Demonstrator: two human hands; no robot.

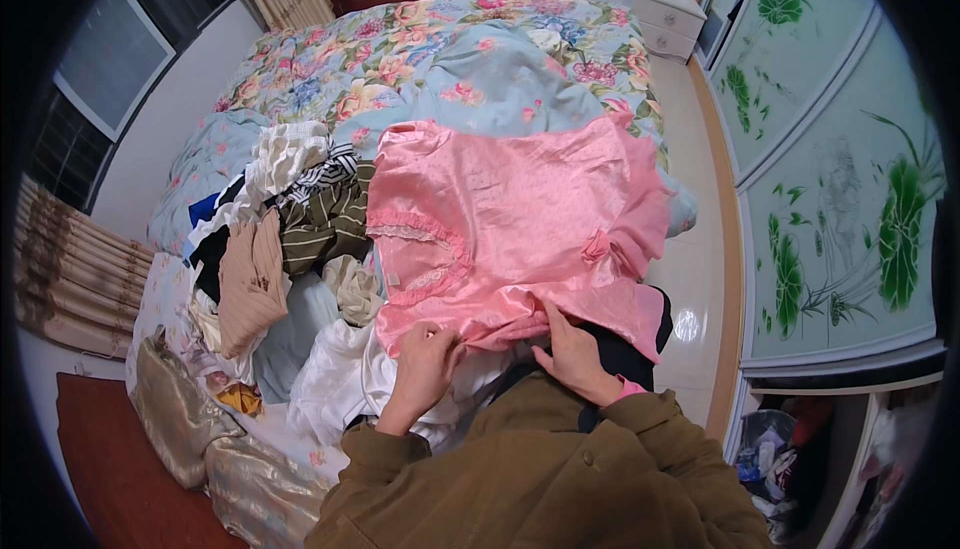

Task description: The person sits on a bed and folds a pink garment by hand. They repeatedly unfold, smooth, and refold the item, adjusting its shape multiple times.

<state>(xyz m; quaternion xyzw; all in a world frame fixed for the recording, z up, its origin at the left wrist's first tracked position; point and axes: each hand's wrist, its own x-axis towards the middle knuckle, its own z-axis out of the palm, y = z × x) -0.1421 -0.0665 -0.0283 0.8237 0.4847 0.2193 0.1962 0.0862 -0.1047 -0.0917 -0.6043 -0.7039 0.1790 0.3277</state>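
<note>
A pink satin garment [525,196] with a ruffled, lace-trimmed neckline [454,249] and a fabric rosette [595,247] lies spread before me, its near edge bunched in folds. My left hand [426,369] pinches that edge between thumb and fingers, below the neckline. Against the same edge, farther right, my right hand [576,360] rests its extended index finger on the satin. Its thumb stands apart, and the other fingers are partly hidden. White cloth [337,369] lies under and beside my left hand.
Left of the garment is a heap of clothes, including a striped olive piece [330,215] and a beige ribbed one [251,279]. A floral bedspread [360,61] covers the bed behind. Shiny cushions [172,406] lie at lower left. Sliding wardrobe doors [832,211] stand on the right.
</note>
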